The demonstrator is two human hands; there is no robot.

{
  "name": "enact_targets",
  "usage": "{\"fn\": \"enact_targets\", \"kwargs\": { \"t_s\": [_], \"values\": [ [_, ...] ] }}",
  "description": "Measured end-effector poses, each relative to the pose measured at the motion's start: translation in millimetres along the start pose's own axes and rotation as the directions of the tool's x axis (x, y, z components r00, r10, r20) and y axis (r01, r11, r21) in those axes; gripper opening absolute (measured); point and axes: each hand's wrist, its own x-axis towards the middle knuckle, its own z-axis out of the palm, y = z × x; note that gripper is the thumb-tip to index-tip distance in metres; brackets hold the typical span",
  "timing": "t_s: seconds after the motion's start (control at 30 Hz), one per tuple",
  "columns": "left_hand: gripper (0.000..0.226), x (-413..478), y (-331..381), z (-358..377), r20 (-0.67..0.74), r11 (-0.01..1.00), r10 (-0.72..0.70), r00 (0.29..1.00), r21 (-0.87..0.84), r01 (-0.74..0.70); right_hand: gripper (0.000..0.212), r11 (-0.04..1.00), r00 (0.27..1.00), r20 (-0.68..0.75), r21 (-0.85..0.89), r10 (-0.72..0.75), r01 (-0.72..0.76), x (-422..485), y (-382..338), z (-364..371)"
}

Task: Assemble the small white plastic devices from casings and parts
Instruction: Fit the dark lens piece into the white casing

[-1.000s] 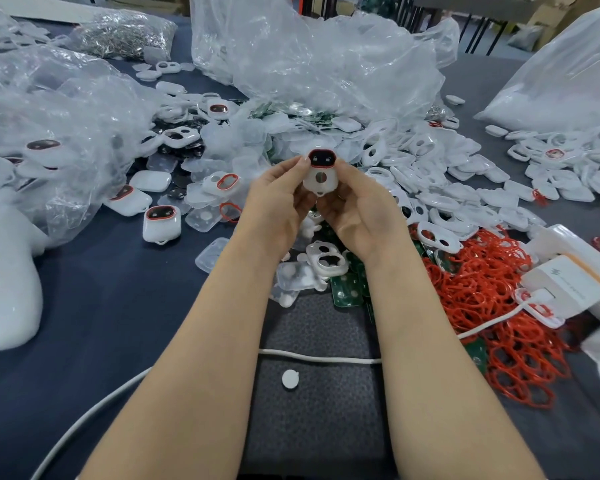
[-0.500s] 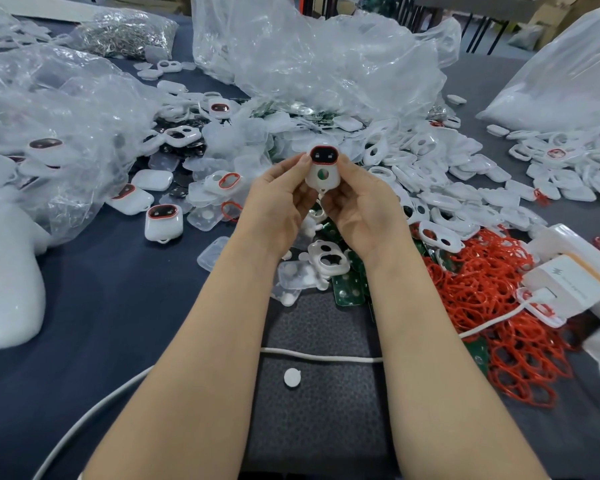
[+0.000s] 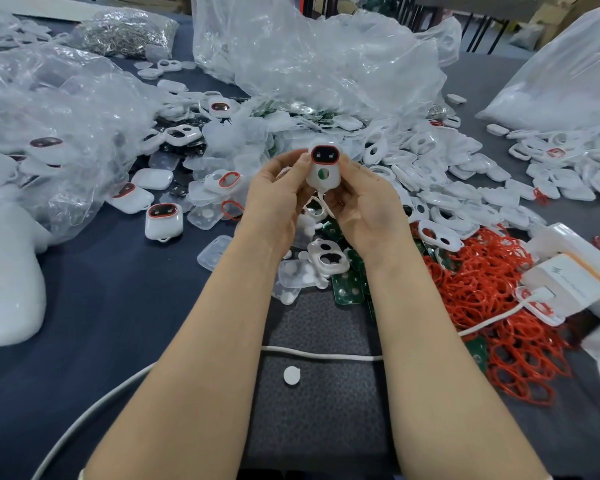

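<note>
A small white device with a red-rimmed dark window on top and a round hole showing green is held up above the table's middle. My left hand pinches its left side and my right hand grips it from the right and below. A white casing front with two cut-outs lies under my wrists on green circuit boards. Finished devices sit to the left. A heap of red rubber rings lies at the right, and white casing fronts are piled behind it.
Crumpled clear plastic bags fill the back and the left. A white charger block with a cable sits at the right. A dark textured mat with a small white disc lies near me. A white bag stands far right.
Both hands have kept hold of the device and shifted it slightly; the round hole in its front now shows green more plainly.
</note>
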Motion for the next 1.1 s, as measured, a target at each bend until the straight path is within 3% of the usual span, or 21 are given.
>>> {"fn": "enact_targets", "kwargs": {
  "t_s": [0.13, 0.23, 0.37, 0.6, 0.7, 0.83, 0.93, 1.1],
  "values": [
    [0.005, -1, 0, 0, 0.023, 1.0, -0.003, 1.0, -0.003, 0.003, 0.015, 1.0, 1.0, -0.021, -0.028, 0.007, -0.008, -2, -2, 1],
    [0.004, -2, -1, 1, 0.011, 0.999, 0.001, 1.0, 0.035, -0.002, 0.022, 0.982, 0.998, -0.05, -0.186, -0.05, 0.04, -1, 0, -1],
    [0.005, -1, -3, 1, -0.012, 0.989, 0.045, 0.999, 0.141, -0.043, 0.02, 0.886, 0.976, -0.043, -0.431, -0.212, 0.173, 2, 5, -5],
    [0.008, 0, -4, -1, 0.009, 0.987, 0.084, 0.996, 0.134, -0.085, 0.016, 0.75, 0.931, -0.003, -0.594, -0.364, 0.291, 1, 7, -5],
    [0.009, 0, -3, -3, 0.055, 0.995, 0.087, 0.995, 0.049, -0.089, 0.011, 0.833, 0.951, 0.016, -0.477, -0.308, 0.278, -2, 5, -4],
    [0.012, -1, -1, -2, 0.114, 0.995, 0.067, 0.991, -0.077, -0.058, 0.011, 0.995, 0.992, 0.096, -0.043, -0.087, 0.092, -3, -1, -3],
    [0.013, -2, 0, -2, 0.174, 0.989, 0.026, 0.984, -0.147, 0.0, 0.014, 0.99, 0.989, 0.145, 0.141, -0.026, 0.005, -2, -3, -4],
    [0.017, -2, 4, -5, 0.261, 0.983, -0.019, 0.965, -0.169, 0.065, 0.012, 0.973, 0.983, 0.186, 0.23, -0.006, -0.038, -5, -4, -5]
  ]
}}
